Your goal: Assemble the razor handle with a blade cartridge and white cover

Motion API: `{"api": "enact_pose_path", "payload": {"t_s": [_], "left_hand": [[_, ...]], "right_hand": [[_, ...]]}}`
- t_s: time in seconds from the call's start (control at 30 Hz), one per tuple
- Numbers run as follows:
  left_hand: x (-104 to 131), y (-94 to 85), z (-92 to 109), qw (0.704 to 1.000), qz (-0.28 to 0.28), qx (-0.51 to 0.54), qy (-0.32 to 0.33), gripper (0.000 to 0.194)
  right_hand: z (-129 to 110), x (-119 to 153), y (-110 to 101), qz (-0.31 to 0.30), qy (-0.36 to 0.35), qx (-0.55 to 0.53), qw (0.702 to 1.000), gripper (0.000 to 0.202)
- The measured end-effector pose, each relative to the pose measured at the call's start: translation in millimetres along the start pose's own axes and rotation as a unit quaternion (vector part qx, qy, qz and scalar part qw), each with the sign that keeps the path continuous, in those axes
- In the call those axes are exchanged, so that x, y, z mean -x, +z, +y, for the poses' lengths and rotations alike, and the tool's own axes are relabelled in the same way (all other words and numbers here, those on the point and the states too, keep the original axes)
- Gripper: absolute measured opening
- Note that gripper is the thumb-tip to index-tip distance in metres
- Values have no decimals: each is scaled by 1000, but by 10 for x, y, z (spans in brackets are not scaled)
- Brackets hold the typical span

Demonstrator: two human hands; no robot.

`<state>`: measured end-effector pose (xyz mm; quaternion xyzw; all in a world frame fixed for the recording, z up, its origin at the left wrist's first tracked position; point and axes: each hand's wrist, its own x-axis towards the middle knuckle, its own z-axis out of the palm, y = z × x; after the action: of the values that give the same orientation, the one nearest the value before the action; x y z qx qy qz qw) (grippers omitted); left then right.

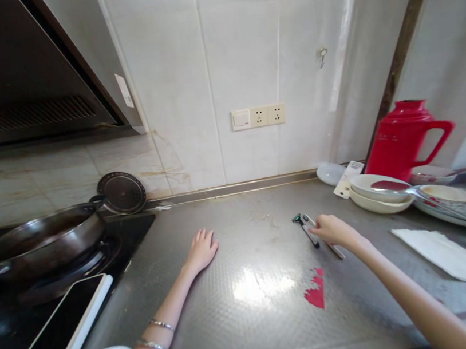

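Left hand [201, 250] spread on worktop [239, 220]; right hand [330, 229] bunched at razor [309, 234], grip unclear; red scrap [318, 294] towards front edge.

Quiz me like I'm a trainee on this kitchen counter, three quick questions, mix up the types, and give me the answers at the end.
1. True or false: the right hand is nearer than the left hand to the slim black-and-grey razor.
2. Which lies between the person's forearms?
a) a white-edged phone with a black screen
b) a torn, flat red scrap
c) a flat white sheet
3. Fill in the blank: the red flask with a loop handle stands behind the stacked white ____.

Key: 1. True. 2. b. 3. Bowls.
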<state>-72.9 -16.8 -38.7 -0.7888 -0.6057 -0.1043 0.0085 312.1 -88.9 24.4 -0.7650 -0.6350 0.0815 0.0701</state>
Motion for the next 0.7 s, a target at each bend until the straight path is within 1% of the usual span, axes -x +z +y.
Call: {"api": "enact_pose_path", "payload": {"t_s": [0.07, 0.17, 0.3, 0.4, 0.53, 0.63, 0.7], "left_hand": [[-3, 9, -4, 1000, 2, 1, 2, 53], [-4, 16, -8, 1000, 7, 2, 3, 51], [-4, 14, -11, 1000, 8, 6, 4, 50], [-4, 11, -9, 1000, 5, 8, 7, 52], [4, 7, -3, 1000, 10, 21, 5, 53], [17, -13, 3, 999, 16, 43, 2, 49], [23, -49, 19, 997, 30, 68, 5, 44]], "right_hand": [[-1, 27, 9, -31, 1, 3, 1000, 24], [-23, 16, 31, -63, -5, -7, 998, 27], [-24, -60, 96, -89, -4, -9, 996, 27], [-2, -113, 143, -100, -18, -6, 995, 26], [15, -136, 153, -95, -50, -2, 994, 28], [-5, -117, 136, -75, -68, 0, 995, 30], [-46, -85, 131, -50, -80, -1, 996, 30]]}}
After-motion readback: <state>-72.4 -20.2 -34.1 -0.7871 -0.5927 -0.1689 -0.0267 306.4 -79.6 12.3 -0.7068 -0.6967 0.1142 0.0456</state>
